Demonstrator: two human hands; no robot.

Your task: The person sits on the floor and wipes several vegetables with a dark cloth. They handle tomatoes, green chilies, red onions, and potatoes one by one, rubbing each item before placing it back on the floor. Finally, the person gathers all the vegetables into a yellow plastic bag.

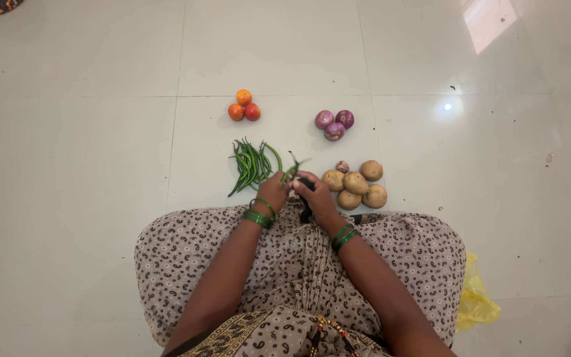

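My left hand [273, 192] holds a green chilli [292, 170] by one end, just in front of my lap. My right hand [314, 194] is closed around a dark object [305, 210] that looks like a black handle, touching the chilli too. Both wrists wear green bangles. A heap of green chillies [251, 165] lies on the floor just left of my hands. Several potatoes [356, 184] sit just right of them.
Three tomatoes [244, 106] and three purple onions [334, 123] lie farther out on the pale tiled floor [100, 145]. A yellow plastic bag [476, 301] lies by my right knee. My patterned cloth [299, 264] covers my lap.
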